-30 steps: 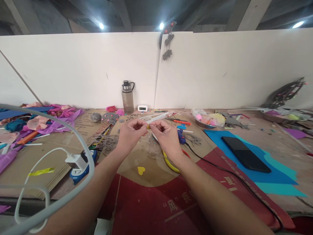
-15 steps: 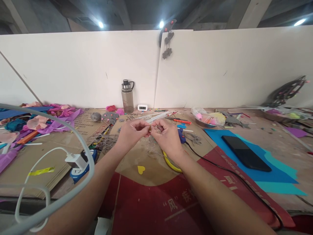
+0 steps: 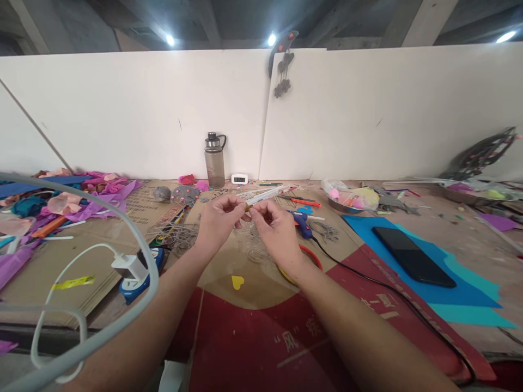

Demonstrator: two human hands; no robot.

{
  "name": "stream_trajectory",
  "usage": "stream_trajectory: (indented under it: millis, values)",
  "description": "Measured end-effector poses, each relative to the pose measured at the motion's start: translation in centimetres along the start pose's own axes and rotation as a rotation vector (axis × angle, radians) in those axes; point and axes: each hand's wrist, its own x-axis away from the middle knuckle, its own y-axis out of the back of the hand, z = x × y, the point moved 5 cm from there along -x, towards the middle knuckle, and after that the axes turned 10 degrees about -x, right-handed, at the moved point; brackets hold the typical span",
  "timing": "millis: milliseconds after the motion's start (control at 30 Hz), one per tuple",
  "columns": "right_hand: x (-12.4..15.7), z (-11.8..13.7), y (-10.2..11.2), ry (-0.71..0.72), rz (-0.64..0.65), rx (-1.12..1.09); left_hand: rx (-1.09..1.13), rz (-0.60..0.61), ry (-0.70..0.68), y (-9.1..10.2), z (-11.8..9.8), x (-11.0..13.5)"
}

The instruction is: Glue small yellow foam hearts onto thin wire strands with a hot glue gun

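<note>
My left hand (image 3: 220, 220) is closed in a pinch over the cardboard, with a small yellow-brown piece (image 3: 247, 207) at its fingertips. Almost touching it, my right hand (image 3: 275, 228) is also pinched closed; what its fingertips grip is too small to make out. A yellow paper heart (image 3: 237, 282) lies flat below the hands. Just right of my right hand is a blue glue gun (image 3: 302, 224) with a black cord. A red and yellow ring (image 3: 312, 258) is partly hidden under my right wrist.
Grey cord (image 3: 180, 237) lies tangled left of my hands. A blue power strip (image 3: 141, 283) holds a white charger, and a white cable arcs across the left foreground. A phone (image 3: 412, 256) rests on blue sheets. A bottle (image 3: 214, 163) stands near the white partition (image 3: 122, 114).
The fingertips have shifted slightly around the small piece, which now shows more at my left fingertips. My right hand has moved a little, uncovering more of the glue gun and the ring's red part.
</note>
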Motion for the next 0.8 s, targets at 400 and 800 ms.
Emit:
stream_trajectory:
  millis: [400,800]
  values:
    - [-0.3,-0.4,0.4,-0.088,-0.094,-0.09,0.118,0.022,-0.052,-0.7,0.2,0.1]
    - [-0.5,-0.8,0.6,-0.12,-0.061,-0.211,0.214,0.089,-0.064,-1.1,0.7,-0.2]
